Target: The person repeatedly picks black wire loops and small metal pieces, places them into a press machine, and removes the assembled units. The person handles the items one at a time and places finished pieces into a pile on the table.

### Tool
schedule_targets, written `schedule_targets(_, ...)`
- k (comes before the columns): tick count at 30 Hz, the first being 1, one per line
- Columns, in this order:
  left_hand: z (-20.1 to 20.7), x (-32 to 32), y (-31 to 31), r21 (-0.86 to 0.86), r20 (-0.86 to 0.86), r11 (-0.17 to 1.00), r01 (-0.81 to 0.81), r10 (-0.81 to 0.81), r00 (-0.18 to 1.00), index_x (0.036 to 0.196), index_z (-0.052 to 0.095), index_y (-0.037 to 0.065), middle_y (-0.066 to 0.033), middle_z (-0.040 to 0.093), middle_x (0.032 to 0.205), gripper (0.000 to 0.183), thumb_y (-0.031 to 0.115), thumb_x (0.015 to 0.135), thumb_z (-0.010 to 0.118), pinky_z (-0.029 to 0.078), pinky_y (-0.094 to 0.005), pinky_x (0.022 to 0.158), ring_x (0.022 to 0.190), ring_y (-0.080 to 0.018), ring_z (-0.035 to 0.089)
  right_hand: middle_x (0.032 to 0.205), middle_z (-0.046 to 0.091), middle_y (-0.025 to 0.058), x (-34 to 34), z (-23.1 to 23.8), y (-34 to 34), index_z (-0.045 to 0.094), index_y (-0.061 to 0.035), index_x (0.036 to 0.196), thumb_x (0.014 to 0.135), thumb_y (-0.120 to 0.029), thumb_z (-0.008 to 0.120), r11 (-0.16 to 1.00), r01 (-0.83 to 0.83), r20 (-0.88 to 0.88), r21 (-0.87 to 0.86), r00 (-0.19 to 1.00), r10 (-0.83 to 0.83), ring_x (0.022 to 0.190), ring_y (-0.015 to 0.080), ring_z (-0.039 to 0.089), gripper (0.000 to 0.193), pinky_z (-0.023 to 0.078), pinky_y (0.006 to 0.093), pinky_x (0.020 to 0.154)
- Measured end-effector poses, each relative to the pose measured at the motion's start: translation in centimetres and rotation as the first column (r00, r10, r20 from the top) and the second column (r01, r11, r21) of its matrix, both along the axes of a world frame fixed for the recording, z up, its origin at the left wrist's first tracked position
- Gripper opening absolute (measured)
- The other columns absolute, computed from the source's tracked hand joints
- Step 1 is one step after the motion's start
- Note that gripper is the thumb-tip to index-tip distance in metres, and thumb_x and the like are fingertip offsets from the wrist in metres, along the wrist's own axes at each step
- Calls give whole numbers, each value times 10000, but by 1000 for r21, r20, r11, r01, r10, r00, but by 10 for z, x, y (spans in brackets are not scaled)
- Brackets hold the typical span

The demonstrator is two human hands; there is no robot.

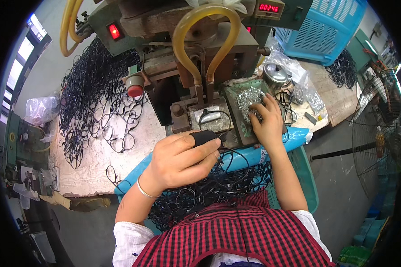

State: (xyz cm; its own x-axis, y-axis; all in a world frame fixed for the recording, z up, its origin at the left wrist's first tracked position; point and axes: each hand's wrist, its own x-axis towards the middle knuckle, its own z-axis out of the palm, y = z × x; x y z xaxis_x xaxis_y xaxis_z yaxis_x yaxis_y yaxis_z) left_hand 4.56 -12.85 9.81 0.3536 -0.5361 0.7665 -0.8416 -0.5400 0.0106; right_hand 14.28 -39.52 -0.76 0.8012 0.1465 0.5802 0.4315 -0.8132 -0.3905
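Note:
My left hand (180, 160), with a black cover on one finger, is closed on a black eyeglass frame (227, 156). One dark rim of it reaches onto the metal block (208, 116) of the bench press (194, 82), under two prongs joined to a looped yellow hose (178, 33). Over at the green tray (236, 127), my right hand (268, 122) has its fingers apart and curved. Its fingertips touch a heap of small shiny metal pieces (247, 100). The fingers of my left hand partly hide the frame.
A tangled pile of black eyeglass frames (91, 80) covers the bench's left side. More frames (187, 200) lie in a green basket (309, 178) at my lap, beside blue plastic sheeting (249, 155). A lidded metal pot (275, 73), blue crate (323, 31) and standing fan (374, 142) are to the right.

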Motion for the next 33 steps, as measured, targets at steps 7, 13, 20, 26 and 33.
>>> schedule_targets(7,-6,0,3,-28,-22,999,38,-39,999,890,700,84,-50,732,1068,172,85,738,783,595,-337,693,702,-166,612,1119,705,181,2,-1,4,731,-36,905,784,-75,764,998,13,81,63,997,-18,1160,382,634,131,505,471,982)
schedule_targets(13,-23,-36,11,-40,-23,973,-226,225,974,1019,750,103,-115,724,1167,226,81,794,753,592,-440,942,934,-258,704,1262,647,201,-1,8,9,703,-46,993,806,-143,770,980,98,50,-174,995,-91,1293,392,544,221,510,506,884)
schedule_targets(20,-47,-27,204,-195,-133,208,-958,962,236,1020,729,40,-156,670,1217,248,272,930,735,506,-457,953,1157,-345,609,1325,615,172,18,-10,-10,695,-64,1006,807,-166,772,997,-14,-5,-80,1000,13,1331,367,510,237,492,497,920)
schedule_targets(26,-158,-17,281,441,-129,-370,-818,876,-465,927,768,28,-189,631,1142,616,636,849,712,512,-516,912,1110,-401,583,1222,663,175,8,8,19,724,-45,927,787,-101,778,990,59,8,-132,998,-58,1213,382,583,160,503,465,961)
schedule_targets(33,-137,-7,170,202,-469,176,-963,881,63,987,663,74,-130,678,916,215,281,937,691,510,-466,715,817,-384,639,954,739,89,-4,5,4,748,-29,971,896,-64,735,958,65,16,279,997,-73,911,225,698,84,526,325,829)
